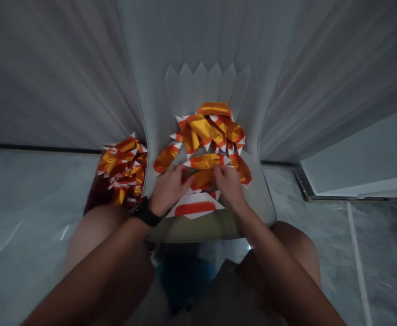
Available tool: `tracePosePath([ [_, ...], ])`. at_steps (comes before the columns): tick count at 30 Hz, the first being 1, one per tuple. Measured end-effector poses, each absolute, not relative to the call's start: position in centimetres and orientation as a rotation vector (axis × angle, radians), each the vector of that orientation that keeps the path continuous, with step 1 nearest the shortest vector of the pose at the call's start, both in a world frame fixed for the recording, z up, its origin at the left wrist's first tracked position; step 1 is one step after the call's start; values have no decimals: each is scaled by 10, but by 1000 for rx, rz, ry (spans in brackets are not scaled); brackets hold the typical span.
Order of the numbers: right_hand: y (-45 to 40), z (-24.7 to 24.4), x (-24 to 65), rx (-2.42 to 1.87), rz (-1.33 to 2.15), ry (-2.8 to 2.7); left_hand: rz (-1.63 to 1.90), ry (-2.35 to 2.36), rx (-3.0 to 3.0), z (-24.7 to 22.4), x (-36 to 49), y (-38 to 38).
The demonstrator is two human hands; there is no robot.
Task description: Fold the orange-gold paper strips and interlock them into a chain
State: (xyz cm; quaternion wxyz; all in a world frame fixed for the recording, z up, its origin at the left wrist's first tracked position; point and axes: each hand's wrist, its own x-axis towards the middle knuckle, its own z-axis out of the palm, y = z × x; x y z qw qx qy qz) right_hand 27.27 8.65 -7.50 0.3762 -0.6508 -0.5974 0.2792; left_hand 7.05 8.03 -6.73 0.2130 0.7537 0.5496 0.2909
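On the seat of a pale chair, my left hand [171, 185] and my right hand [228, 181] hold a folded gold and orange paper piece [202, 179] between them, one at each end. Fingers of both hands are pinched on it. Just beyond lies another gold piece with white tips [207, 160]. Nearer to me is a white sheet with a red-orange band [195, 205], lying flat. Several more gold folded pieces [201, 129] are heaped toward the backrest. Single ones lie at the left [167, 157] and right [241, 168] of the seat.
A dark red box or bag [98, 190] stands left of the chair [263, 199], heaped with more gold pieces [127, 165]. Grey curtains hang behind. My knees flank the seat, and a blue round object [185, 278] is below its front edge.
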Motion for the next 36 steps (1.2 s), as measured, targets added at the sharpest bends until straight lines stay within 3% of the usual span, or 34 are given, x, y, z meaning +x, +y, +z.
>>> tracePosePath([
  [7, 84, -77, 315, -1321, 432, -2237, 606, 1536, 2368, -71, 86, 76],
  [15, 93, -90, 320, -1252, 390, -2460, 521, 1443, 2414, -71, 82, 79],
  [29, 73, -61, 312, -1365, 210, -2296, 511, 1201, 2192, -46, 62, 88],
  [36, 66, -55, 304, -1496, 516, -1668, 980, 1210, 1666, -43, 81, 87],
])
